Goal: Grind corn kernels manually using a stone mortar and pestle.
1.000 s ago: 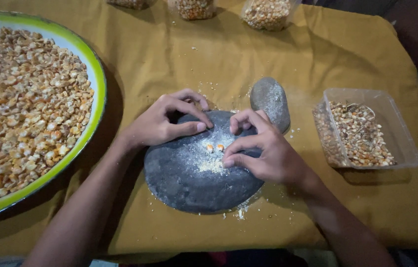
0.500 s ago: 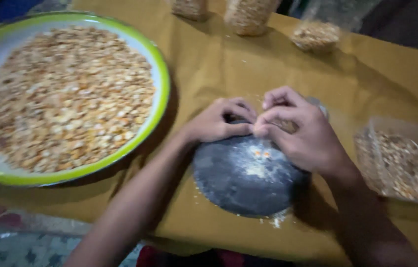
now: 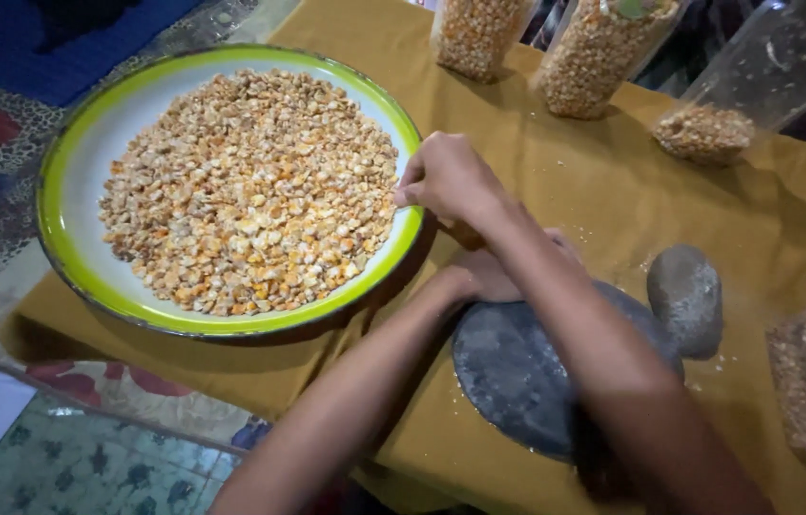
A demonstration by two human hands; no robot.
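One hand, my right hand [image 3: 451, 181], is reaching with fingers pinching together over yellow corn kernels [image 3: 250, 191] in the green-rimmed white plate [image 3: 69, 153]; picking few is wisest. I cannot tell how my left hand [image 3: 489, 277], resting by the round grey grinding stone [image 3: 517, 372], is set.

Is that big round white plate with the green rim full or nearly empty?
Full. The big round white plate with the green rim is heaped with yellow-orange maize kernels across most of its surface; the right hand reaches its edge.
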